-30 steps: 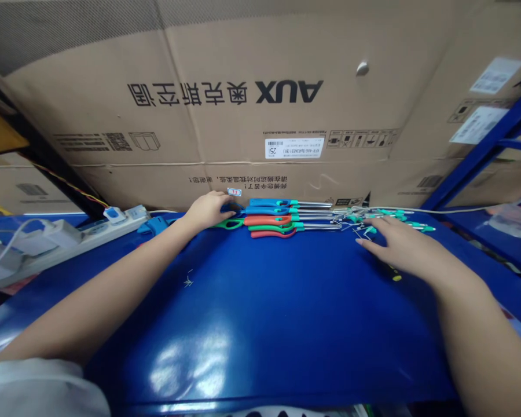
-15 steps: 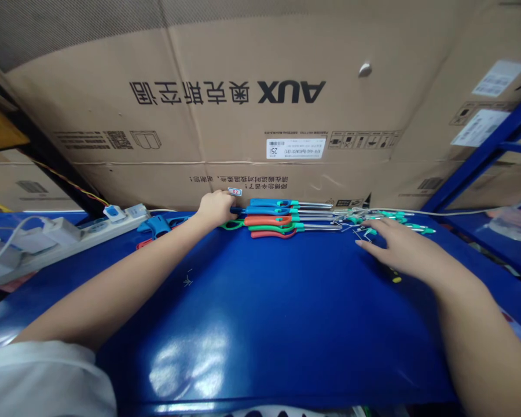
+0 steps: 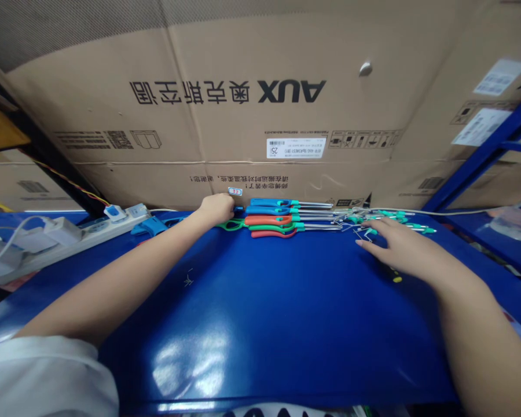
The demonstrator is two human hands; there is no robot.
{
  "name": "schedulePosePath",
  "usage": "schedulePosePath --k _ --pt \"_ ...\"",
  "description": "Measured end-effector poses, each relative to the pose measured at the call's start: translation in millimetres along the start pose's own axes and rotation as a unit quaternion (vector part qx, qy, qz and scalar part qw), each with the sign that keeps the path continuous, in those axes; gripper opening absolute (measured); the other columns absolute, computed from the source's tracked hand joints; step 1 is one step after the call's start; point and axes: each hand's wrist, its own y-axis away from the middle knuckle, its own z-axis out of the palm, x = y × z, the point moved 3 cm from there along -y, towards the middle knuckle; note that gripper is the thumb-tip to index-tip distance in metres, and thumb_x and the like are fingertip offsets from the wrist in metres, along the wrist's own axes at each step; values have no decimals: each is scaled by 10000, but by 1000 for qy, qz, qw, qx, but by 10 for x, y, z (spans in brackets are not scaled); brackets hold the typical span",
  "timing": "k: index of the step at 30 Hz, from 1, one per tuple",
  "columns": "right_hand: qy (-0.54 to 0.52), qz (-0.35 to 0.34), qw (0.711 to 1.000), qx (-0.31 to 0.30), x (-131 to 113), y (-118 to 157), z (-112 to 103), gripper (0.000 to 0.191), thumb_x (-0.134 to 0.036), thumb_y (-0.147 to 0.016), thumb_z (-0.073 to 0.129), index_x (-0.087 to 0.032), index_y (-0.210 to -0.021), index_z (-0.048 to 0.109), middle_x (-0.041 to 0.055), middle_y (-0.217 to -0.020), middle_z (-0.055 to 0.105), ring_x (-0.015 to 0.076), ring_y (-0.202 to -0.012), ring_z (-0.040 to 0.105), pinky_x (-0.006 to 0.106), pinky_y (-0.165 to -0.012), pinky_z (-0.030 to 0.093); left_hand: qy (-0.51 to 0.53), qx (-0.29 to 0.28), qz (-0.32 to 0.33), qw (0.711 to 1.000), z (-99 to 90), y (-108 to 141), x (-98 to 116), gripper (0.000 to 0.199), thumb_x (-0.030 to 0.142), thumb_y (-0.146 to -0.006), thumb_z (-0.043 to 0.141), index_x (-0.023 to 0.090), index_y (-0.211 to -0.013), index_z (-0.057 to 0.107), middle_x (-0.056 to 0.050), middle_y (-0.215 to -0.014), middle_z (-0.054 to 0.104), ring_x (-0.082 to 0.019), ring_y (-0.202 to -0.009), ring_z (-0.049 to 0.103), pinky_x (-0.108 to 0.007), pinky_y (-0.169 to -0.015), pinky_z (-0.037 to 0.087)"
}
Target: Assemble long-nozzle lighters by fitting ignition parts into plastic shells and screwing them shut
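Note:
Several long-nosed lighters lie in a stacked row against the box: a blue lighter (image 3: 269, 203), an orange lighter (image 3: 267, 220), a green lighter (image 3: 271, 228) and a red lighter (image 3: 272, 234) among them. Their metal tubes point right. At the row's left end, my left hand (image 3: 217, 207) is closed, its fingertips hidden; a dark blue end shows just beyond it and a green loop (image 3: 232, 225) below. Blue handles (image 3: 150, 226) lie farther left. My right hand (image 3: 395, 243) is open, thumb apart, with its fingers over green-tipped metal rods (image 3: 421, 228) and thin bent wires.
A large cardboard box (image 3: 226, 121) stands upright behind the blue table (image 3: 264, 313). At the left is a white power strip (image 3: 87, 237) with plugs and cables. A blue metal frame (image 3: 481, 150) rises on the right. A yellow mark (image 3: 397, 279) is beside my right wrist.
My left hand has shifted slightly left and down. The blue handles at the far left have slid a little left. My right hand stays in place.

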Motion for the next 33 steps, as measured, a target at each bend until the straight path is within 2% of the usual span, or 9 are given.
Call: schedulePosePath --k 5,9,12,15,18,23,26,30,33 --pt "-7 -20 999 33 -4 0 -19 519 -554 -926 491 -177 -1250 640 212 -1280 639 433 -1172 616 575 -904 543 29 23 -27 999 -183 140 -56 321 344 -982 610 162 -1247 607 -109 -1245 628 -242 -1067 648 -434 -894 570" --pt "-43 -101 989 103 -189 0 -127 417 -471 -955 509 -175 -1221 630 195 -1267 637 402 -1169 618 580 -969 520 53 110 -32 992 -452 427 -23 251 314 -1012 468 181 -1113 655 -119 -1081 707 -302 -1060 673 -361 -814 539" --pt "-116 -202 957 175 -505 62 -235 338 -349 -983 510 -202 -1279 582 146 -1280 617 308 -1184 613 504 -1037 499 72 168 -5 983 -570 801 174 260 353 -1019 435 212 -1102 637 -78 -1077 715 -266 -1040 675 -329 -800 521" --pt "-179 -282 917 217 -880 186 -271 407 -270 -967 564 -242 -1369 507 132 -1310 581 268 -1215 584 446 -1014 516 115 187 100 970 -504 1232 521 178 305 -993 501 204 -982 647 -48 -1001 717 -236 -924 688 -314 -772 516" --pt "-211 -360 893 168 -1233 319 -186 366 -268 -954 600 -232 -1314 542 125 -1245 590 240 -1160 593 395 -966 530 143 107 206 962 -250 1571 870 156 263 -997 513 200 -954 649 -36 -946 704 -225 -888 685 -314 -752 521" --pt "-206 -427 880 -29 -1548 438 92 121 -283 -956 586 -209 -1025 651 97 -1160 608 217 -1021 608 355 -851 528 239 39 276 930 82 1802 1110 126 251 -993 544 189 -971 651 -58 -986 691 -222 -900 678 -328 -789 535" --pt "-204 -422 880 -82 -1554 428 178 82 -227 -959 565 -204 -956 644 72 -1084 623 195 -951 601 332 -805 504 303 11 277 912 117 1820 1049 134 265 -971 596 210 -1083 645 -62 -1079 680 -221 -966 667 -336 -850 539" --pt "-205 -400 889 -85 -1495 375 176 64 -239 -943 604 -202 -984 636 59 -1023 636 202 -940 591 337 -797 483 282 38 265 922 52 1779 808 512 320 -895 710 283 -1373 529 -79 -1299 618 -278 -1195 580 -407 -1010 478" --pt "-203 -392 894 -85 -1487 359 171 175 -303 -953 611 -209 -1096 646 76 -1089 634 216 -977 597 355 -837 483 251 15 249 935 61 1705 583 773 418 -795 804 316 -1470 441 -75 -1418 549 -318 -1294 511 -440 -1067 431"
